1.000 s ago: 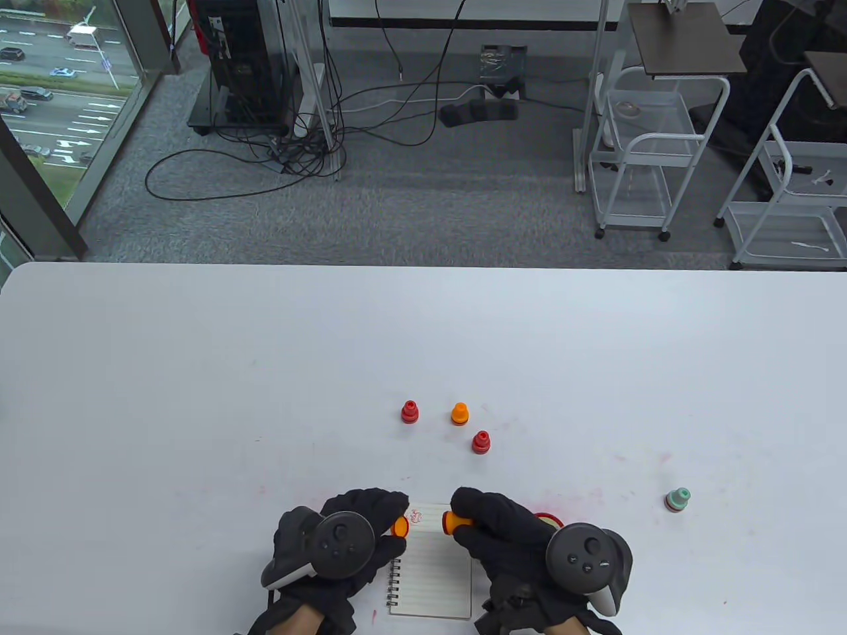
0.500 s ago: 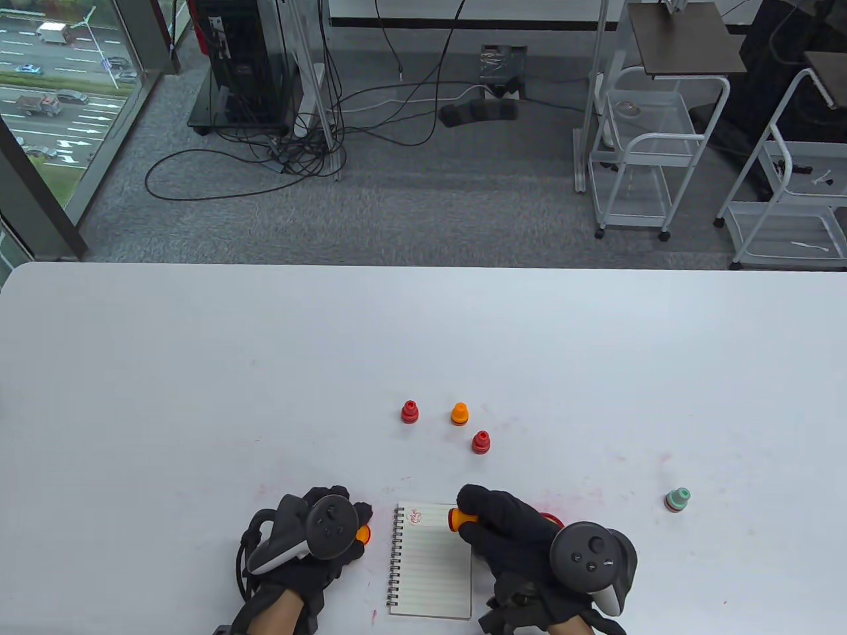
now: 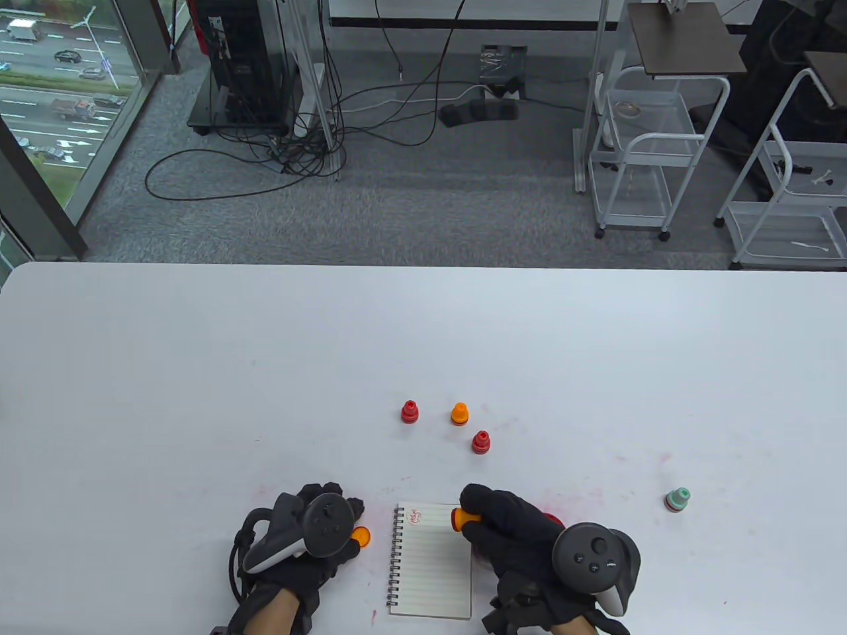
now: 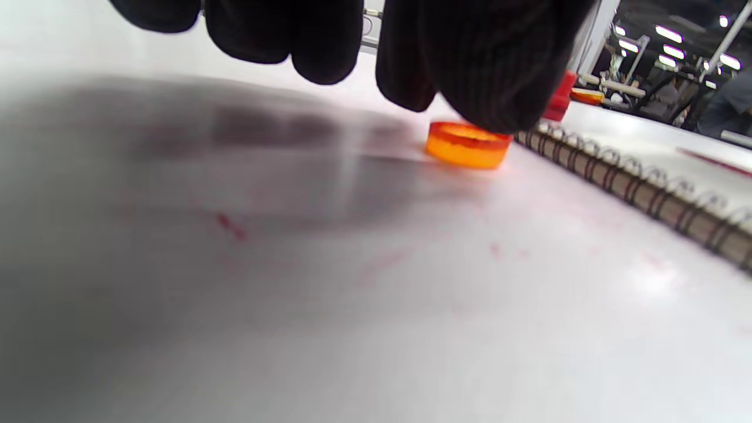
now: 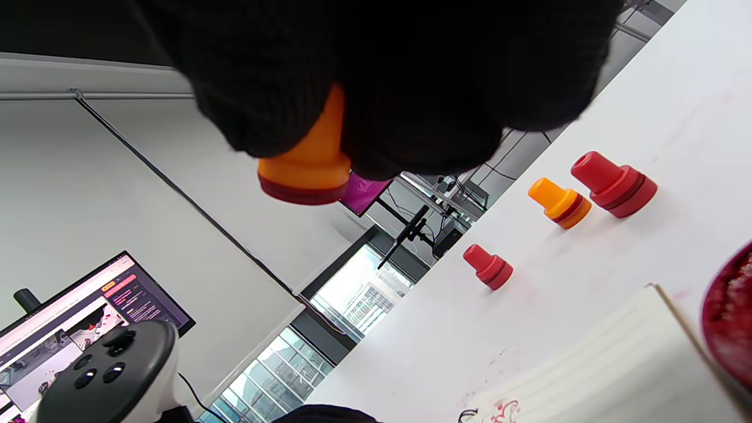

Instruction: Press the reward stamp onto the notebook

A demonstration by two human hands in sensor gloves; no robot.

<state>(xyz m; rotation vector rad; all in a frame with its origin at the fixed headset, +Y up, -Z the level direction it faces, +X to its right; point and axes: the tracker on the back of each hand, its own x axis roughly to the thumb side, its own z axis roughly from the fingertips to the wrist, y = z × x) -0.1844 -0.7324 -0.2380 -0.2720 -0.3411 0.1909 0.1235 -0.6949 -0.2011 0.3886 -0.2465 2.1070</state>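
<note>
A small spiral notebook (image 3: 430, 569) lies open near the table's front edge, with one red print (image 3: 415, 514) at its top left. My right hand (image 3: 473, 512) grips an orange stamp (image 3: 457, 518) on its side above the page's top right corner; the right wrist view shows the stamp (image 5: 305, 158) poking out of the fist (image 5: 376, 88). The stamp's orange cap (image 3: 361, 536) lies on the table left of the notebook. My left hand (image 3: 344, 522) is just beside it; in the left wrist view its fingertips (image 4: 487, 76) hang right over the cap (image 4: 468, 144).
Two red stamps (image 3: 409, 412) (image 3: 481, 442) and an orange one (image 3: 459, 414) stand behind the notebook. A green stamp (image 3: 677, 499) stands at the right. A red ink pad (image 3: 552, 519) lies mostly hidden under my right hand. Red ink smears mark the table.
My left hand has carried the orange cap left, off the notebook, and set it on the table, then drawn back a little. My right hand with the stamp has barely moved.
</note>
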